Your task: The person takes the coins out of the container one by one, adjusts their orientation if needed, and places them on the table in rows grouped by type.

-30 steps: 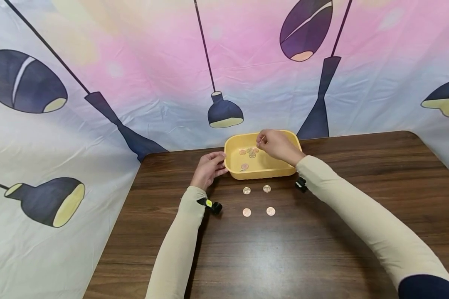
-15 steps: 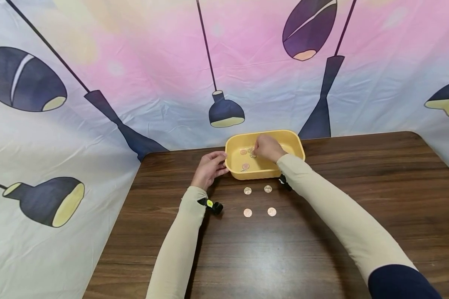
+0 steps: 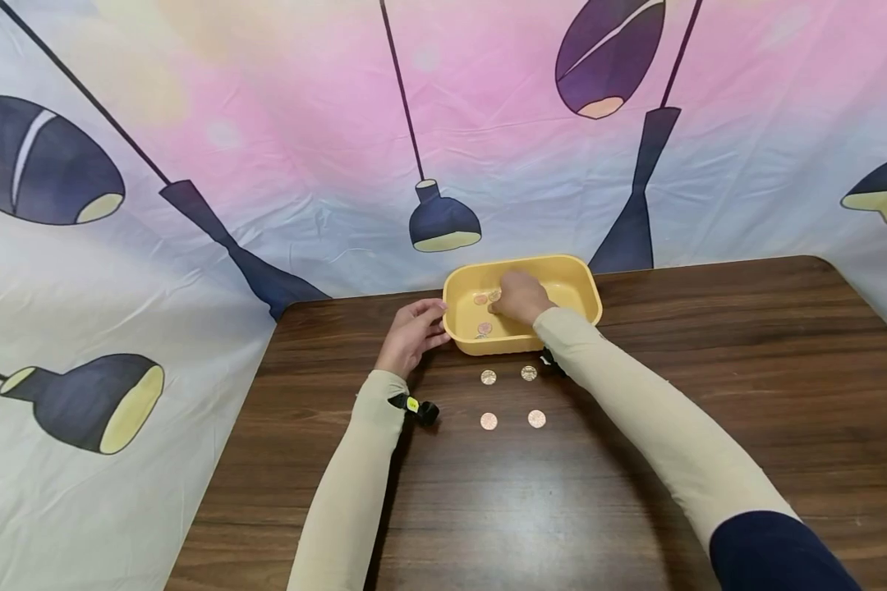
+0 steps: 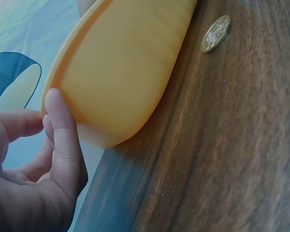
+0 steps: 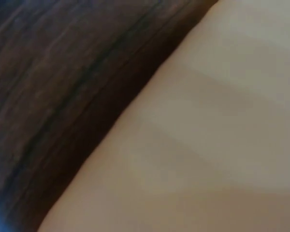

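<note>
My right hand (image 3: 519,297) is down inside a yellow plastic tub (image 3: 521,343), fingers bent toward its floor. Its fingertips are right at a coin (image 3: 494,295); whether they pinch one, I cannot tell. A copper-coloured coin (image 3: 480,300) lies just left of these fingers, and another coin (image 3: 484,328) is near the tub's front left corner. At the tub's left end, my left hand (image 3: 412,330) touches the outside with thumb and fingers spread. In the left wrist view, the fingers (image 4: 63,130) rest against the tub's rim and outer wall. The right wrist view shows no fingers.
Two coins, a left one (image 3: 489,377) and a right one (image 3: 529,373), lie before the tub on the brown wooden table (image 3: 710,410). Nearer are two more, a left coin (image 3: 489,421) and a right coin (image 3: 536,419). A printed cloth (image 3: 303,123) hangs behind.
My right hand has moved left and down into the tub, now covering coins that were visible earlier. My left hand has stayed at the tub's left end, and the coins on the table lie unchanged.
</note>
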Motion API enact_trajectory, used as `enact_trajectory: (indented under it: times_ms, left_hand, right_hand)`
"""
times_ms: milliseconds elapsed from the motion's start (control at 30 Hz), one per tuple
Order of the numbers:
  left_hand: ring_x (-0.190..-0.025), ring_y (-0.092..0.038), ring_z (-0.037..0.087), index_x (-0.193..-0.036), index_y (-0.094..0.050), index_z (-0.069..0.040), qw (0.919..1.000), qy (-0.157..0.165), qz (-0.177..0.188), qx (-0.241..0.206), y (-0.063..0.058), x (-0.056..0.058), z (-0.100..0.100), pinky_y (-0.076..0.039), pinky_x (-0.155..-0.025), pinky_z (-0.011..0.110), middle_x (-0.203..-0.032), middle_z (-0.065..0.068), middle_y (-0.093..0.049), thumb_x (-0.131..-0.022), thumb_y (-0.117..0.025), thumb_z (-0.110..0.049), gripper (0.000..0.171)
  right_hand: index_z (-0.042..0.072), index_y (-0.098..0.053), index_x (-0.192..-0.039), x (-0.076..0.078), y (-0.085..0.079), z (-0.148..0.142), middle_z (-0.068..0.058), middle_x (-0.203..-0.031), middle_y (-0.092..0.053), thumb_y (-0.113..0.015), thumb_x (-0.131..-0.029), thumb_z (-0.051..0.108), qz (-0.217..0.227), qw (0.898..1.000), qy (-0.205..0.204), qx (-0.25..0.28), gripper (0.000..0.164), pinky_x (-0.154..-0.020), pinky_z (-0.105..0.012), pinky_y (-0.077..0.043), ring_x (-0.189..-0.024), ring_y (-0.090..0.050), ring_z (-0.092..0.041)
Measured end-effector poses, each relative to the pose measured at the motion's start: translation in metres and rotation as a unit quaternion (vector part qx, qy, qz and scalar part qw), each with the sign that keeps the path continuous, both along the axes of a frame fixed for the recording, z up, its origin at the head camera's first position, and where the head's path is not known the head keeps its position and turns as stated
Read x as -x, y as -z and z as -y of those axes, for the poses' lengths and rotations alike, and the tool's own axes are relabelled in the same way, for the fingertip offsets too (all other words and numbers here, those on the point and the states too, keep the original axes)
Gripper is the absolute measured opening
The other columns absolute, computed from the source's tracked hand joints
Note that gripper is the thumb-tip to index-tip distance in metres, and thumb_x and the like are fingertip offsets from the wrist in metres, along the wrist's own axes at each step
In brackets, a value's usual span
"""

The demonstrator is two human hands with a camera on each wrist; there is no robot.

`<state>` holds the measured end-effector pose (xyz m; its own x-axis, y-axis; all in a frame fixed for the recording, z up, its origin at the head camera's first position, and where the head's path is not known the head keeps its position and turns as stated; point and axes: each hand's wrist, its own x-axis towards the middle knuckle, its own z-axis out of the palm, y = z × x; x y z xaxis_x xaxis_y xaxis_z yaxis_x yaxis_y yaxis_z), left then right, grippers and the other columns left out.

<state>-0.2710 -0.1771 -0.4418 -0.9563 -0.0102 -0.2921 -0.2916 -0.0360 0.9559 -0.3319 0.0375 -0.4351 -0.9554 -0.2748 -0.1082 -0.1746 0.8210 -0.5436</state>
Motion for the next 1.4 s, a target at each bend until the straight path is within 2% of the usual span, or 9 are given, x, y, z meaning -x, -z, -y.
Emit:
enact_trajectory:
  times_ms: [233, 467, 533, 600, 700, 767, 1033, 1167, 1400]
  left_hand:
    - [-0.073, -0.065, 0.011, -0.121, -0.068, -0.005, 0.9999, 0.000, -0.002, -0.011, 0.002, 0.000, 0.001, -0.063, -0.065, 0.021, -0.094, 0.006, -0.061, -0.106, -0.066, -0.018, 0.020]
    - [-0.074, -0.065, 0.011, -0.121, -0.068, -0.006, 0.9999, -0.002, 0.001, -0.011, 0.002, 0.001, 0.001, -0.063, -0.065, 0.022, -0.095, 0.006, -0.061, -0.107, -0.066, -0.019, 0.019]
    - [-0.074, -0.065, 0.011, -0.121, -0.068, -0.006, 0.9999, -0.002, 0.000, -0.010, 0.002, 0.001, 0.001, -0.063, -0.065, 0.022, -0.095, 0.006, -0.061, -0.107, -0.066, -0.019, 0.019]
    - [-0.074, -0.064, 0.011, -0.121, -0.068, -0.006, 0.9999, -0.001, -0.001, -0.011, 0.001, 0.001, 0.001, -0.063, -0.065, 0.022, -0.096, 0.006, -0.060, -0.107, -0.066, -0.019, 0.020]
    - [-0.075, -0.064, 0.011, -0.123, -0.068, -0.005, 0.9999, 0.000, 0.000, -0.011, 0.001, 0.001, 0.001, -0.063, -0.066, 0.021, -0.096, 0.006, -0.060, -0.107, -0.066, -0.019, 0.022]
    - [-0.075, -0.064, 0.012, -0.125, -0.067, -0.005, 0.9999, 0.001, 0.002, -0.011, 0.002, 0.001, 0.001, -0.063, -0.066, 0.022, -0.097, 0.006, -0.060, -0.107, -0.066, -0.020, 0.023]
    - [-0.076, -0.064, 0.012, -0.125, -0.067, -0.005, 0.9999, 0.000, 0.004, -0.009, 0.004, -0.001, 0.003, -0.063, -0.066, 0.022, -0.096, 0.006, -0.060, -0.107, -0.066, -0.020, 0.023]
    - [-0.075, -0.064, 0.012, -0.126, -0.067, -0.004, 0.9999, 0.001, 0.006, -0.014, 0.005, -0.001, 0.002, -0.063, -0.066, 0.022, -0.095, 0.006, -0.060, -0.107, -0.066, -0.019, 0.024]
    - [-0.074, -0.065, 0.011, -0.130, -0.066, -0.002, 0.9999, 0.000, 0.001, -0.010, 0.004, -0.001, 0.002, -0.063, -0.066, 0.022, -0.094, 0.006, -0.060, -0.106, -0.067, -0.019, 0.030]
  right_hand:
    - [0.012, -0.046, -0.071, 0.000, -0.006, -0.002, -0.002, -0.070, -0.043, -0.075, -0.092, 0.006, 0.017, 0.999, -0.022, -0.023, 0.036, -0.058, -0.029, -0.043, -0.063, -0.043, -0.017]
    - [0.017, -0.039, -0.059, -0.008, -0.015, -0.014, 0.003, -0.057, -0.030, -0.062, -0.092, -0.002, -0.008, 0.992, -0.091, -0.081, 0.045, -0.049, -0.025, -0.031, -0.054, -0.030, -0.012]
    - [0.016, -0.044, -0.060, -0.010, -0.017, -0.020, 0.004, -0.059, -0.034, -0.065, -0.094, 0.001, -0.019, 0.991, -0.104, -0.085, 0.042, -0.051, -0.026, -0.033, -0.056, -0.033, -0.013]
    - [0.014, -0.054, -0.066, -0.013, -0.018, -0.026, 0.002, -0.065, -0.047, -0.068, -0.094, 0.004, -0.024, 0.990, -0.108, -0.086, 0.033, -0.056, -0.030, -0.042, -0.062, -0.043, -0.015]
    - [0.011, -0.067, -0.079, -0.017, -0.019, -0.033, -0.003, -0.083, -0.065, -0.070, -0.094, 0.007, -0.027, 0.989, -0.111, -0.090, 0.016, -0.069, -0.039, -0.053, -0.076, -0.056, -0.020]
    - [0.011, -0.069, -0.081, -0.018, -0.019, -0.036, -0.005, -0.089, -0.068, -0.070, -0.095, 0.009, -0.027, 0.989, -0.113, -0.093, 0.013, -0.074, -0.042, -0.055, -0.080, -0.058, -0.021]
    - [0.017, -0.044, -0.063, -0.022, -0.016, -0.032, 0.003, -0.058, -0.037, -0.074, -0.098, 0.025, -0.002, 0.995, -0.045, -0.090, 0.046, -0.054, -0.034, -0.043, -0.057, -0.041, -0.016]
    - [0.015, -0.047, -0.068, -0.023, -0.012, -0.027, 0.002, -0.061, -0.038, -0.075, -0.099, 0.023, 0.022, 0.995, -0.037, -0.091, 0.042, -0.056, -0.032, -0.041, -0.057, -0.040, -0.016]
    - [0.009, -0.052, -0.079, -0.022, -0.015, -0.026, -0.003, -0.071, -0.043, -0.068, -0.102, 0.012, 0.047, 0.991, -0.071, -0.104, 0.027, -0.062, -0.032, -0.040, -0.064, -0.042, -0.018]
